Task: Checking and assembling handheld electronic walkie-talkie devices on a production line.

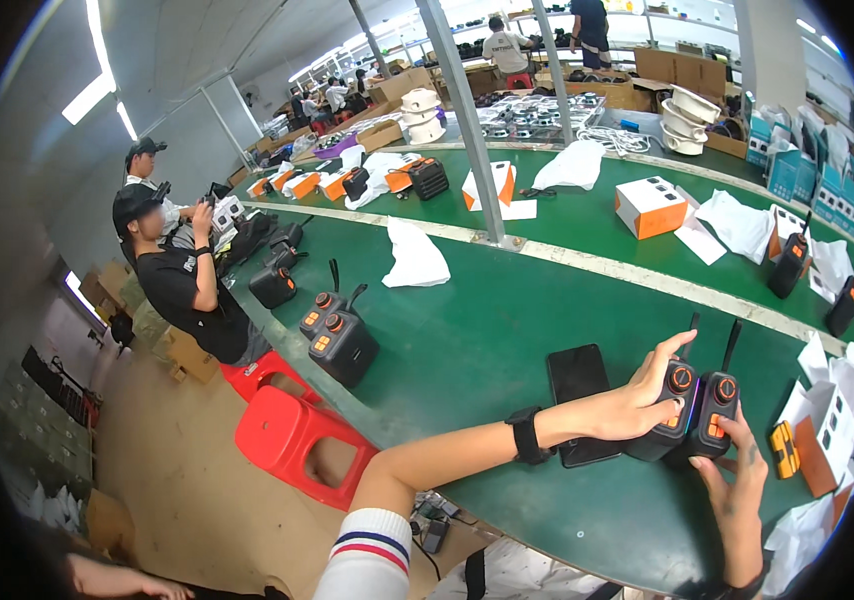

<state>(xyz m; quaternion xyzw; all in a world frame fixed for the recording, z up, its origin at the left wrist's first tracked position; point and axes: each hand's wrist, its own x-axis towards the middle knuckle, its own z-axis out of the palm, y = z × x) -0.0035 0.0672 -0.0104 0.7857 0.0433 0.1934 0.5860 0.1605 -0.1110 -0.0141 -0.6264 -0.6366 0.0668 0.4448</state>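
Two black box-shaped electronic devices stand side by side on the green table [467,350]; each has an orange-ringed knob, orange buttons and an upright strap. On the left device [652,440], my left hand [642,400] has its thumb at the buttons and its fingers along the far side. My right hand [737,475] grips the right device [704,420], a fingertip by its orange buttons and the thumb low on its near side. A dark flat phone-like slab [577,372] lies beneath my left forearm, partly hidden. My left wrist wears a black band [526,436].
A yellow-and-black item [785,450] and an open orange-and-white box [827,440] lie at right. More black devices [343,347] stand at left, near red stools [297,440] and a person [182,285]. A metal post [467,120] rises behind the table.
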